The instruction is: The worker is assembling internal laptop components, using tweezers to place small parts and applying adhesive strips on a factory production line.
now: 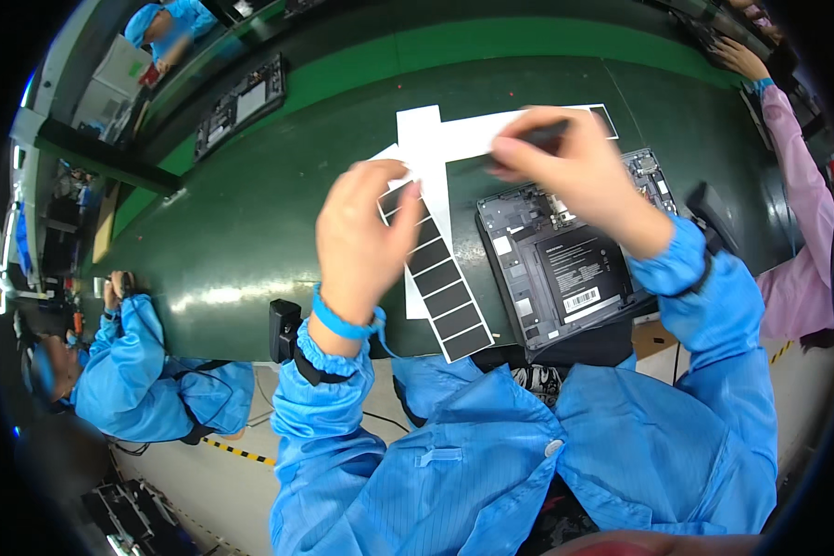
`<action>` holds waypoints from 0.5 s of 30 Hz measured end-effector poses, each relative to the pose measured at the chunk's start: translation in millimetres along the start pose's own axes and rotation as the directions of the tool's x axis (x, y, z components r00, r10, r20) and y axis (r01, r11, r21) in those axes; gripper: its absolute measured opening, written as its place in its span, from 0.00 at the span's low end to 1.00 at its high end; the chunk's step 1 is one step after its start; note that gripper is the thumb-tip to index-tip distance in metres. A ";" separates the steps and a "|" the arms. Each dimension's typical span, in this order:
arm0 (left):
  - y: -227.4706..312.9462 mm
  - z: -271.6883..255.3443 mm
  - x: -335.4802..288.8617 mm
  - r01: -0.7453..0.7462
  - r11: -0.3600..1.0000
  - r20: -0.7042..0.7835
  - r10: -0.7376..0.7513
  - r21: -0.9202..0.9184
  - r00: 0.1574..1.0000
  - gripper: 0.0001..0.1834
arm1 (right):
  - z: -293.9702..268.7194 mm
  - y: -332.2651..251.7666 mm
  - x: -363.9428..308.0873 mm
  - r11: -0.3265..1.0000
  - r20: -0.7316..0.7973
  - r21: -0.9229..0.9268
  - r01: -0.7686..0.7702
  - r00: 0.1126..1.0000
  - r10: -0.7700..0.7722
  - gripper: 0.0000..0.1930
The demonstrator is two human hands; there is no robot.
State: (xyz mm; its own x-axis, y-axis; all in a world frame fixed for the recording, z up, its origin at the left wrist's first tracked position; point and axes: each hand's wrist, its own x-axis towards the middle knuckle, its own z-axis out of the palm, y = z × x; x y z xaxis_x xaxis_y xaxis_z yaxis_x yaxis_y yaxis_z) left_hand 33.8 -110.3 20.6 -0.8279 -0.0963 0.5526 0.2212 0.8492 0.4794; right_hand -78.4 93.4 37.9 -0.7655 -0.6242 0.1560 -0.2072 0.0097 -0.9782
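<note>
My left hand (363,232) is closed at the upper end of a strip of black rectangular stickers (448,299) on white backing. The strip slants toward the table's near edge. Over the far part of an opened laptop (525,243), my right hand (588,176) is raised, with its fingers pinched on a small black piece (549,136) blurred by motion. The laptop's insides face up, and its black battery (579,264) carries a printed label. White paper sheets (473,139) lie beyond the hands, with another black sticker (604,120) at their right end.
All this rests on a green table (250,269). A dark block-shaped object (713,215) stands right of the laptop. Another opened laptop (241,107) lies at the far left. Co-workers' arms show at left, in a blue sleeve (130,343), and right, in a pink sleeve (788,167).
</note>
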 end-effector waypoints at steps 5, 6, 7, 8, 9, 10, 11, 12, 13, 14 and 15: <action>-49.3 2.3 -24.9 0.242 0.952 0.049 -0.255 0.187 0.966 0.22 | 73.0 32.7 71.8 0.957 -0.040 -0.259 0.129 0.989 -0.144 0.13; -50.6 5.9 -26.5 0.198 0.956 0.099 -0.223 0.215 0.970 0.27 | 74.6 44.0 75.1 0.950 -0.038 -0.284 0.130 0.988 -0.147 0.12; -49.5 10.5 -29.1 0.157 0.942 0.105 -0.196 0.297 0.975 0.28 | 77.2 46.2 76.1 0.943 -0.031 -0.307 0.131 0.989 -0.147 0.12; -48.6 14.2 -29.4 0.141 0.928 0.103 -0.187 0.345 0.977 0.28 | 77.0 48.0 76.6 0.943 -0.029 -0.304 0.131 0.989 -0.147 0.12; -47.4 15.2 -28.8 0.126 0.912 0.102 -0.179 0.390 0.979 0.29 | 76.2 49.0 76.8 0.941 -0.014 -0.308 0.140 0.988 -0.151 0.12; -47.1 15.8 -27.7 0.126 0.914 0.105 -0.179 0.386 0.978 0.29 | 74.1 48.0 76.1 0.937 -0.003 -0.317 0.144 0.988 -0.153 0.12; -47.1 16.1 -26.9 0.131 0.905 0.112 -0.191 0.406 0.975 0.29 | 74.4 50.2 75.9 0.937 -0.004 -0.321 0.139 0.989 -0.148 0.12; -46.9 16.3 -26.1 0.134 0.895 0.119 -0.202 0.425 0.972 0.29 | 76.0 53.8 75.9 0.939 0.008 -0.312 0.142 0.989 -0.147 0.11; -47.0 16.6 -25.2 0.132 0.898 0.122 -0.200 0.419 0.972 0.29 | 77.3 57.2 76.2 0.942 0.017 -0.305 0.144 0.989 -0.146 0.11; -46.9 16.5 -24.6 0.135 0.896 0.125 -0.205 0.424 0.971 0.29 | 77.9 59.1 77.2 0.935 0.023 -0.310 0.175 0.984 -0.177 0.11; -47.4 16.8 -23.8 0.137 0.893 0.127 -0.209 0.429 0.969 0.29 | 77.4 59.8 78.6 0.934 0.018 -0.315 0.170 0.985 -0.174 0.11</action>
State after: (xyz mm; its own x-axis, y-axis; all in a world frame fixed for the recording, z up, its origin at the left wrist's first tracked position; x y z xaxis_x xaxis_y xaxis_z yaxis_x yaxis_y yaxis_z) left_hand 34.3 -139.6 -26.7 -0.9146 -0.2051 0.3484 -0.1367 0.9679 0.2110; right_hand -103.8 -15.5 -18.9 -0.7067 -0.6306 0.3208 -0.5155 0.1484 -0.8439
